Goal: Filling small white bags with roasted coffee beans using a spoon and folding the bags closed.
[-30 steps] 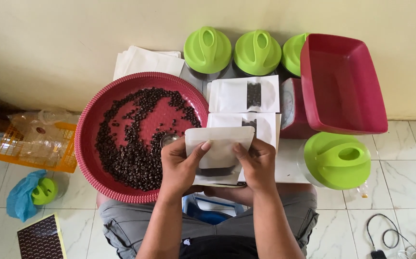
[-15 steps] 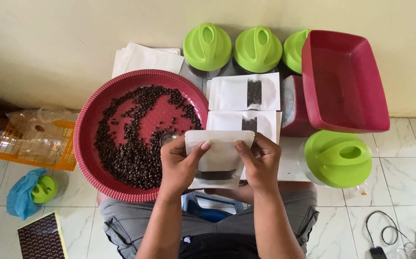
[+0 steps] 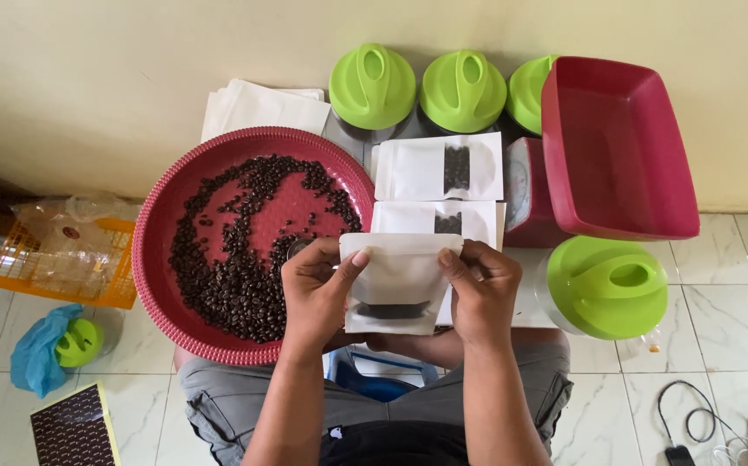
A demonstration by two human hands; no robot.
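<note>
Head view:
- White pouch [image 3: 398, 278], with clear window: held at centre of the frame, above the lap, gripped from both sides; a dark strip of contents is seen low in the window
- Left hand [image 3: 318, 293]: closed on the pouch's left edge, thumb pressed on the top corner
- Right hand [image 3: 482, 289]: closed on the pouch's right edge, thumb laid on the upper rim
- Round red tray [image 3: 154, 259]: set left of centre, spread with dark coffee beans [image 3: 245, 285]; its near rim is partly covered by the left hand
- Two filled white pouches [image 3: 439, 168]: laid flat just above the held pouch, one behind the other
- Three green-lidded jars [image 3: 372, 85]: lined along the wall at upper centre
- A fourth green lid [image 3: 605, 285]: placed at right of centre
- Red rectangular tub [image 3: 616, 147]: seen at upper right, resting over a scale [image 3: 525, 194]
- Orange basket [image 3: 55, 259] and blue bag [image 3: 33, 349]: found at the left edge
- Cables [image 3: 702, 423]: lying at lower right on the tiled floor
</note>
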